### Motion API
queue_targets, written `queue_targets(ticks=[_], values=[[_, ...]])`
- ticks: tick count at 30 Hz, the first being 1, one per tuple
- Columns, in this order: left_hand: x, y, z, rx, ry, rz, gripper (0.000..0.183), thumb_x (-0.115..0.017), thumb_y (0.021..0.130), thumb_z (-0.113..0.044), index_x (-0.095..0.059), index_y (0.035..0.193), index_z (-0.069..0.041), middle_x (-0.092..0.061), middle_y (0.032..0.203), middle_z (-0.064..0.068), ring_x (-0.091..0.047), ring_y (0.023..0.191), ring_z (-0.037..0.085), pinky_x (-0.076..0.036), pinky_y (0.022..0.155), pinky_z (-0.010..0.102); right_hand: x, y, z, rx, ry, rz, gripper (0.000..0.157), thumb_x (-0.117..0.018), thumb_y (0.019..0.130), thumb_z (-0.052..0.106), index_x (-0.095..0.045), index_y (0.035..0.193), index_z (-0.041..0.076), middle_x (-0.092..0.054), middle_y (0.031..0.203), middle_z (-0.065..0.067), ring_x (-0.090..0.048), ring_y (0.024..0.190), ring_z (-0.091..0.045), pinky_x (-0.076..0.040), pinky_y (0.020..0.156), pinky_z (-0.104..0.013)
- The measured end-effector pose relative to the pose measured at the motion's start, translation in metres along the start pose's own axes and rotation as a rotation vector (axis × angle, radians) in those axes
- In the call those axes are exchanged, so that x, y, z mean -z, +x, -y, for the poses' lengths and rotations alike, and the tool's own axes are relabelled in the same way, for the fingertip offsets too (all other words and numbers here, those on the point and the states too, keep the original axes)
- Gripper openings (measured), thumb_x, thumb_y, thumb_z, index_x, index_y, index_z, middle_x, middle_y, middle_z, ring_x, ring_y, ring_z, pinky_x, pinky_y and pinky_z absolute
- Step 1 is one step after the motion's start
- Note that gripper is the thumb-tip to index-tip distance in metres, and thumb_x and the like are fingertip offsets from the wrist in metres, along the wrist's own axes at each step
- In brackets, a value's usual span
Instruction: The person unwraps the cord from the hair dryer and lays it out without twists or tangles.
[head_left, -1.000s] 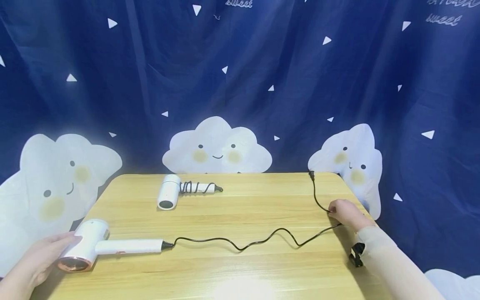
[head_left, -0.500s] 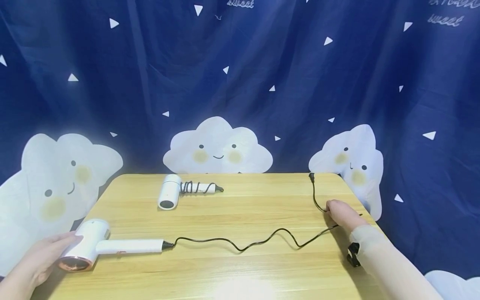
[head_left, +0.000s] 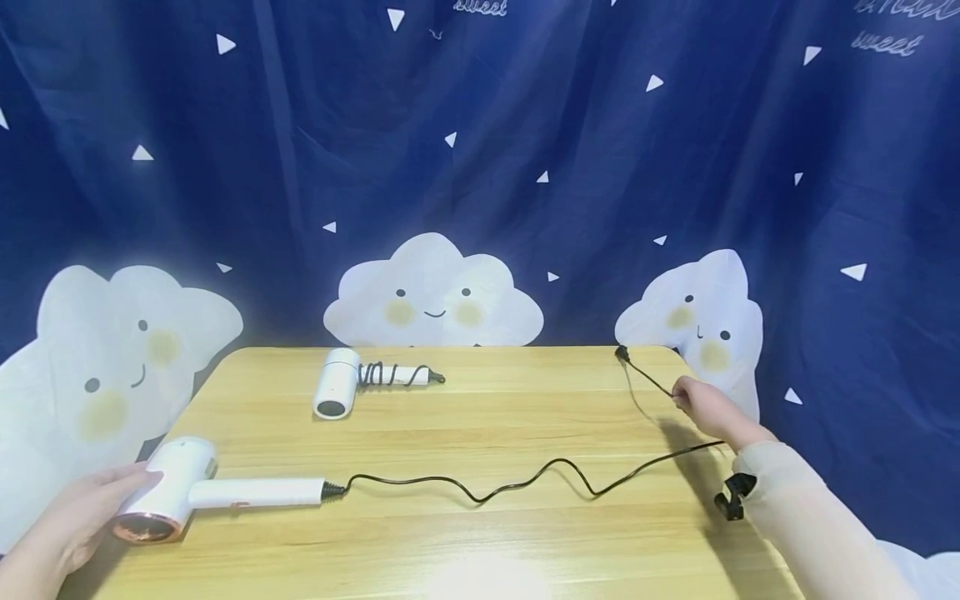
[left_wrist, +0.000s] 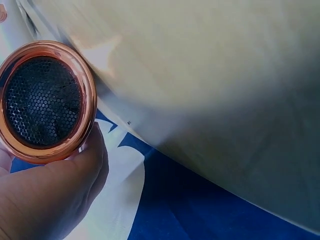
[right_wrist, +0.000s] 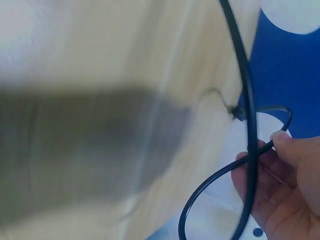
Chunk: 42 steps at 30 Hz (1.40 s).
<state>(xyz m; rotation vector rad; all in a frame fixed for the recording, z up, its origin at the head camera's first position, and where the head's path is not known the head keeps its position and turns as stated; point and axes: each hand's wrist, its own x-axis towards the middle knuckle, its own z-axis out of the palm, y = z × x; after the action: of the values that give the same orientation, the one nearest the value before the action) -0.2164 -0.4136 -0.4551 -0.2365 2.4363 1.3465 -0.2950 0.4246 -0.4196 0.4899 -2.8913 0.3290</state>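
A white hair dryer (head_left: pixel 255 493) with a copper-coloured rim lies at the table's left side, its handle pointing right. My left hand (head_left: pixel 86 510) grips its barrel from the left; in the left wrist view, thumb and fingers hold it behind the copper ring (left_wrist: pixel 89 92) around a dark mesh. From the handle a black power cord (head_left: pixel 431 478) runs in waves to the right. Above the table's right edge, my right hand (head_left: pixel 712 408) pinches that cord between thumb and fingertips, a loop hanging below in the right wrist view. The black plug (head_left: pixel 622 354) sits at the back right edge.
A smaller white hair dryer (head_left: pixel 335 390), its cord wound around the handle, lies at the back left of the wooden table (head_left: pixel 510 400). Behind the table hangs a blue curtain (head_left: pixel 480 192) with clouds. A black wrist mount (head_left: pixel 735 496) hangs under the right sleeve.
My right hand has risen and moved right with the cord, lifting the stretch near the plug off the table. The left hand and the dryer have stayed put.
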Motion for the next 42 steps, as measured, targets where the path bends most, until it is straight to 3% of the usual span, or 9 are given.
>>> queue_targets(ticks=[9, 11, 16, 19, 23, 28, 32, 36, 42], values=[[0.001, 0.003, 0.003, 0.009, 0.000, -0.009, 0.081, -0.043, 0.095, -0.043, -0.011, 0.134, 0.020, -0.044, 0.123, 0.034, -0.049, 0.108, 0.038, -0.044, 0.085, 0.049, 0.028, 0.004, -0.001, -0.035, 0.042, -0.060, 0.004, -0.053, 0.090, 0.000, -0.052, 0.086, -0.001, -0.052, 0.068, -0.003, -0.047, 0.062, -0.015, -0.041, 0.059, -0.036], [0.001, 0.002, 0.002, 0.007, 0.002, -0.007, 0.081, -0.042, 0.095, -0.043, -0.010, 0.134, 0.020, -0.041, 0.125, 0.036, -0.047, 0.108, 0.041, -0.044, 0.086, 0.050, 0.034, 0.005, -0.001, -0.069, 0.071, -0.050, 0.007, -0.050, 0.093, 0.002, -0.052, 0.087, -0.001, -0.052, 0.069, -0.004, -0.046, 0.061, -0.014, -0.040, 0.057, -0.033], [-0.001, 0.000, 0.000, 0.014, -0.012, 0.002, 0.082, -0.040, 0.095, -0.045, -0.006, 0.135, 0.019, -0.020, 0.135, 0.043, -0.028, 0.119, 0.055, -0.038, 0.089, 0.057, 0.040, 0.007, -0.005, -0.204, 0.256, -0.031, 0.017, -0.040, 0.098, 0.008, -0.049, 0.097, -0.006, -0.058, 0.081, -0.016, -0.058, 0.073, -0.023, -0.051, 0.064, -0.033], [-0.001, -0.001, -0.001, 0.015, -0.007, -0.001, 0.082, -0.040, 0.096, -0.044, -0.007, 0.135, 0.020, -0.026, 0.132, 0.042, -0.035, 0.116, 0.052, -0.039, 0.088, 0.055, 0.041, 0.005, -0.010, -0.250, 0.382, -0.051, 0.023, -0.036, 0.100, 0.012, -0.046, 0.104, -0.008, -0.058, 0.093, -0.022, -0.060, 0.083, -0.025, -0.053, 0.073, -0.035], [-0.002, -0.003, -0.003, 0.014, -0.010, -0.007, 0.080, -0.041, 0.096, -0.043, -0.008, 0.135, 0.020, -0.034, 0.127, 0.040, -0.040, 0.113, 0.048, -0.040, 0.088, 0.054, 0.040, 0.005, -0.015, -0.255, 0.521, -0.078, 0.028, -0.033, 0.101, 0.016, -0.043, 0.107, -0.009, -0.054, 0.100, -0.025, -0.059, 0.083, -0.013, -0.053, 0.075, -0.029], [-0.002, -0.002, -0.003, 0.013, -0.012, -0.013, 0.080, -0.041, 0.096, -0.042, -0.009, 0.134, 0.020, -0.043, 0.121, 0.035, -0.048, 0.106, 0.037, -0.041, 0.087, 0.050, 0.035, 0.005, -0.020, -0.275, 0.659, -0.125, 0.029, -0.032, 0.100, 0.012, -0.039, 0.108, -0.015, -0.056, 0.095, -0.014, -0.057, 0.080, -0.002, -0.053, 0.074, -0.025], [-0.001, -0.002, -0.001, 0.014, -0.020, -0.011, 0.081, -0.041, 0.095, -0.043, -0.009, 0.135, 0.020, -0.040, 0.124, 0.037, -0.046, 0.108, 0.041, -0.041, 0.087, 0.051, 0.029, 0.006, -0.025, -0.337, 0.660, -0.150, 0.028, -0.031, 0.100, 0.010, -0.038, 0.108, -0.016, -0.056, 0.091, -0.011, -0.057, 0.080, -0.006, -0.053, 0.071, -0.023], [-0.001, -0.003, 0.000, 0.016, -0.031, -0.003, 0.081, -0.040, 0.096, -0.044, -0.008, 0.135, 0.019, -0.025, 0.133, 0.042, -0.029, 0.118, 0.055, -0.037, 0.088, 0.056, 0.019, 0.009, -0.032, -0.412, 0.611, -0.157, 0.028, -0.033, 0.099, 0.008, -0.039, 0.111, -0.016, -0.056, 0.096, -0.025, -0.058, 0.078, -0.011, -0.053, 0.067, -0.022], [-0.002, -0.004, -0.001, 0.014, -0.016, -0.018, 0.081, -0.041, 0.095, -0.045, -0.011, 0.135, 0.018, -0.031, 0.130, 0.040, -0.030, 0.118, 0.054, -0.038, 0.088, 0.055, 0.004, 0.013, -0.043, -0.482, 0.480, -0.130, 0.032, -0.040, 0.094, 0.003, -0.043, 0.118, -0.017, -0.056, 0.097, -0.026, -0.059, 0.076, -0.017, -0.053, 0.064, -0.024]])
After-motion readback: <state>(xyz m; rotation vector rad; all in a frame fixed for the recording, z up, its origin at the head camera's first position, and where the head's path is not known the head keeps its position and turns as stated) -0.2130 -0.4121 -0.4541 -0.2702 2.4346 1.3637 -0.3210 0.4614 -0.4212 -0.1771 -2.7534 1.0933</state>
